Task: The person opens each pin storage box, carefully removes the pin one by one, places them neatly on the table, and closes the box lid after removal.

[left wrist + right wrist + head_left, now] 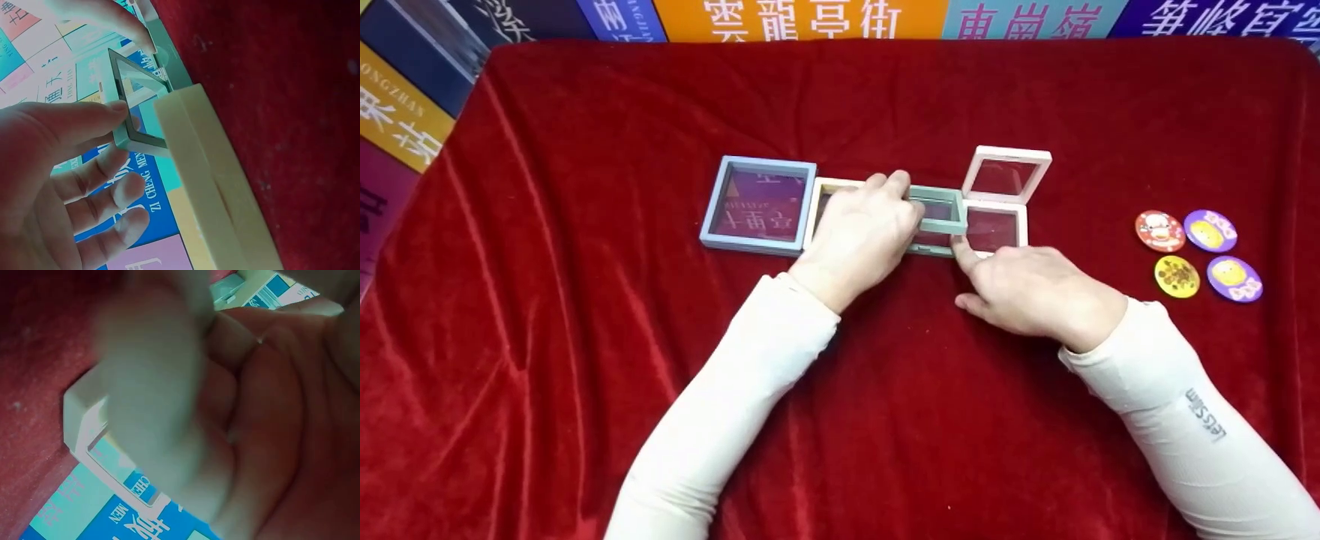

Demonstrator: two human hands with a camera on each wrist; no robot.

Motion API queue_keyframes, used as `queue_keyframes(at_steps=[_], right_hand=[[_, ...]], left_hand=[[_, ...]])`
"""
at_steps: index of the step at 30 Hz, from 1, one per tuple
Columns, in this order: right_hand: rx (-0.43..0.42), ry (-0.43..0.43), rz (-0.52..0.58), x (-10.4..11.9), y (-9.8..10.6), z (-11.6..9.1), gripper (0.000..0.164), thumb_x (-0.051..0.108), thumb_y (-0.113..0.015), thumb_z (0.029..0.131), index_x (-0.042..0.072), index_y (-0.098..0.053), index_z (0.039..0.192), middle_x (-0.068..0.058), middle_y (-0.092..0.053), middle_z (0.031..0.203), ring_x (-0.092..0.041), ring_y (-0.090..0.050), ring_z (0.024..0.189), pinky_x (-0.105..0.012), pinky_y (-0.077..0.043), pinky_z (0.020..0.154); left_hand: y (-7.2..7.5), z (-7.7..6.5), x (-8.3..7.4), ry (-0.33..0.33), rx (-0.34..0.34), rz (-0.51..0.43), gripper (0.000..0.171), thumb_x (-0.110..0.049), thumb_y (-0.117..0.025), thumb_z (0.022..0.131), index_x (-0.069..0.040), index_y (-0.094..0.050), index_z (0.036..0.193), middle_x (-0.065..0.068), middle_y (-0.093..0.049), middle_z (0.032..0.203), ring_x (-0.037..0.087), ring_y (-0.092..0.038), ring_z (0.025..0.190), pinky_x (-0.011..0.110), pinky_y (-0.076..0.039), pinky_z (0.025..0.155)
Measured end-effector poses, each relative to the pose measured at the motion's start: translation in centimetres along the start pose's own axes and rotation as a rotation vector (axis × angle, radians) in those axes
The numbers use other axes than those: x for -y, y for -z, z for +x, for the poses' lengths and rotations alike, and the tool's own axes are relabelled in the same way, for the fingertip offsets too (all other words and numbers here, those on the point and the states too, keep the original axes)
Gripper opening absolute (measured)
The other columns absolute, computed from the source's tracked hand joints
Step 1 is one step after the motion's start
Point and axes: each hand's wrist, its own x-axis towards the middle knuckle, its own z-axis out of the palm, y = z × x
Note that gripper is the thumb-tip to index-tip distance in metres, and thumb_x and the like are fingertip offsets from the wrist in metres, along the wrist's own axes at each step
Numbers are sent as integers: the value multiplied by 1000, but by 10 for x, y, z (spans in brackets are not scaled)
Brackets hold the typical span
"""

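Note:
My left hand (864,234) pinches the raised half of a small green display frame (943,226) between thumb and fingers. That half stands tilted up from its base in the left wrist view, its clear film (138,84) showing. My right hand (1031,291) has its index finger at the near right corner of the green base, beside the pale pink frame (1021,225). The pink frame is hinged open, one half standing up. Left of the green one, a cream frame (214,180) is partly hidden by my left hand. In the right wrist view blurred fingers cover much.
A larger blue frame (808,204) lies at the left end of the row. To the right are several round badges: a red one (1159,230), a yellow one (1177,277) and purple ones (1234,279). Red velvet cloth (885,420) covers the table, with lettered panels (802,19) behind.

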Motion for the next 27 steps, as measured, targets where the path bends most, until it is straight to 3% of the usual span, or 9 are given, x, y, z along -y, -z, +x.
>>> queue_keyframes(at_steps=[4, 8, 14, 18, 22, 27], right_hand=[[40, 38, 39, -1, 3, -5, 74, 33, -60, 89, -8, -30, 144, -25, -68, 90, -41, -66, 90, -54, -49, 79], [26, 72, 69, -9, 11, -17, 69, 36, -60, 90, -6, -39, 140, -25, -68, 97, -38, -66, 89, -52, -49, 80], [-156, 28, 90, -17, 20, -26, 55, 31, -63, 87, 6, -48, 134, -15, -68, 84, -33, -65, 76, -52, -48, 66], [-249, 46, 70, -13, 18, -21, 49, 27, -63, 86, 11, -49, 130, -7, -61, 74, -30, -60, 66, -50, -45, 59], [-224, 68, 41, -10, 15, -17, 56, 28, -63, 87, 14, -46, 137, -6, -63, 81, -29, -61, 70, -50, -46, 62], [-198, 73, 18, -8, 11, -15, 53, 29, -63, 86, 16, -49, 135, -8, -62, 79, -28, -60, 69, -48, -46, 61]], left_hand=[[-1, -1, 1, 6, -14, 13, 21, -11, -53, 89, -13, -73, 96, 7, -63, 100, 24, -62, 89, 40, -54, 64], [0, -1, 0, 12, -7, 3, 22, -10, -53, 88, -13, -73, 96, 7, -63, 101, 24, -62, 89, 40, -54, 64], [-2, -1, 0, -1, -8, 10, 22, -9, -53, 88, -13, -74, 95, 7, -64, 99, 24, -64, 88, 40, -54, 64], [-3, -2, 0, -4, 10, 12, 22, -9, -54, 87, -13, -74, 94, 8, -66, 101, 25, -64, 88, 41, -55, 66], [-4, -2, 0, -4, 16, 17, 21, -8, -56, 86, -14, -74, 94, 8, -66, 104, 25, -65, 89, 41, -55, 67], [-6, -3, -2, -17, 28, 31, 20, -7, -56, 85, -14, -75, 91, 7, -67, 102, 25, -65, 88, 42, -55, 67]])
